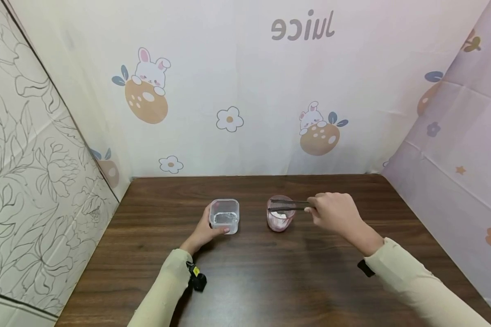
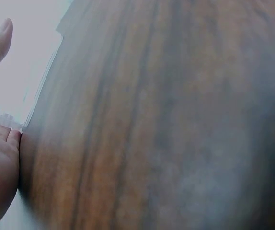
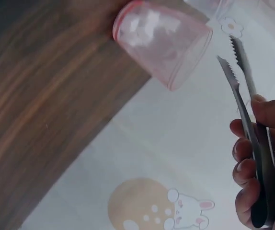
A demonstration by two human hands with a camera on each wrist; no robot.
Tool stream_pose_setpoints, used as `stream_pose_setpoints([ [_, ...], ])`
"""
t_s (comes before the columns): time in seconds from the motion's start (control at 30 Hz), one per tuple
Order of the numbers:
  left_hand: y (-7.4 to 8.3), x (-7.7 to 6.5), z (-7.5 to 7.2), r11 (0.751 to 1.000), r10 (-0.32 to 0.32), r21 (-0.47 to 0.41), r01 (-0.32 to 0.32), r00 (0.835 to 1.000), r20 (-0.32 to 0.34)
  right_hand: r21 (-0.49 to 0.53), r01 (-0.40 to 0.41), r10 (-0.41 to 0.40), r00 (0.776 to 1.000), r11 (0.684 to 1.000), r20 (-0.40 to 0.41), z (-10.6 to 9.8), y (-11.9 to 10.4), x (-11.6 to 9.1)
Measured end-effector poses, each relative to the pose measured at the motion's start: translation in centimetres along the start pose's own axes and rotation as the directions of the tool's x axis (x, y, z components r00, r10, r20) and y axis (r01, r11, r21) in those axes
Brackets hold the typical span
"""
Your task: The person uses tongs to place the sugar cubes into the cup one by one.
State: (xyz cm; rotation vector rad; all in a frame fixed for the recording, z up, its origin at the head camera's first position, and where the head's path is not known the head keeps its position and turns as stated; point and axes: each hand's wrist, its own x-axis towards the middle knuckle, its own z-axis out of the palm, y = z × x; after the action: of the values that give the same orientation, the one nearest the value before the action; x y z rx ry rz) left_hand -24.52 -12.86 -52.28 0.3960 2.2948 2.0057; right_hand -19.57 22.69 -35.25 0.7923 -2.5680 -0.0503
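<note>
A clear square plastic container [image 1: 224, 219] stands on the table left of centre. My left hand [image 1: 202, 235] holds it, fingers behind its left side and thumb across the front. In my right hand [image 1: 336, 212] is a pair of dark metal tongs [image 3: 264, 191], gripped between thumb and curled fingers. Their toothed tips are slightly apart in the right wrist view, with nothing between them. From the head view the tips overlap the mouth of a pink see-through cup [image 1: 279, 223], which has white pieces in its lower part. The left wrist view catches the container only at its edge.
The dark wooden table [image 1: 245, 281] ends at a wall hung with a printed cloth [image 1: 253, 81] at the back. A patterned panel [image 1: 45, 159] stands along the left, and more cloth [image 1: 454, 181] hangs on the right.
</note>
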Motion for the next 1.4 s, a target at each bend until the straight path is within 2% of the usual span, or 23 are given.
stream_pose_setpoints([
  [0.27, -0.2, -0.1, 0.0, 1.0, 0.004, 0.005, -0.003, 1.0, -0.007, 0.076, 0.121, -0.112, 0.987, 0.99, -0.111, 1.8, -1.5, -1.4],
  [0.4, 1.7, -0.6, 0.0, 1.0, 0.0, -0.001, 0.0, 1.0, 0.02, 0.111, 0.177, -0.159, 0.975, 0.978, -0.156, 3.1, -2.2, -1.8],
  [0.5, 2.7, -0.9, 0.0, 1.0, -0.003, -0.001, 0.003, 1.0, 0.026, 0.148, 0.195, -0.17, 0.972, 0.97, -0.164, 4.2, -2.9, -2.1],
  [0.57, 2.8, -0.9, 0.0, 1.0, -0.005, -0.016, 0.005, 1.0, 0.027, 0.162, 0.194, -0.169, 0.973, 0.967, -0.16, 4.9, -3.4, -2.3],
  [0.77, 3.5, -1.1, 0.0, 1.0, 0.013, -0.013, -0.013, 0.999, 0.029, 0.191, 0.149, -0.132, 0.986, 0.97, -0.099, 6.7, -4.9, -3.0],
  [0.97, 3.3, -1.2, -0.1, 1.0, -0.001, -0.019, 0.002, 0.999, 0.042, 0.236, 0.112, -0.107, 0.994, 0.965, -0.034, 8.1, -5.8, -3.7],
  [1.13, 3.2, -1.1, -0.1, 0.999, -0.017, -0.027, 0.018, 0.999, 0.046, 0.299, 0.087, -0.1, 0.995, 0.95, 0.026, 8.9, -6.2, -3.9],
  [1.4, 3.2, -1.1, -0.1, 0.999, -0.003, -0.033, 0.005, 0.999, 0.051, 0.354, 0.038, -0.09, 0.987, 0.935, 0.134, 9.8, -6.8, -4.2],
])
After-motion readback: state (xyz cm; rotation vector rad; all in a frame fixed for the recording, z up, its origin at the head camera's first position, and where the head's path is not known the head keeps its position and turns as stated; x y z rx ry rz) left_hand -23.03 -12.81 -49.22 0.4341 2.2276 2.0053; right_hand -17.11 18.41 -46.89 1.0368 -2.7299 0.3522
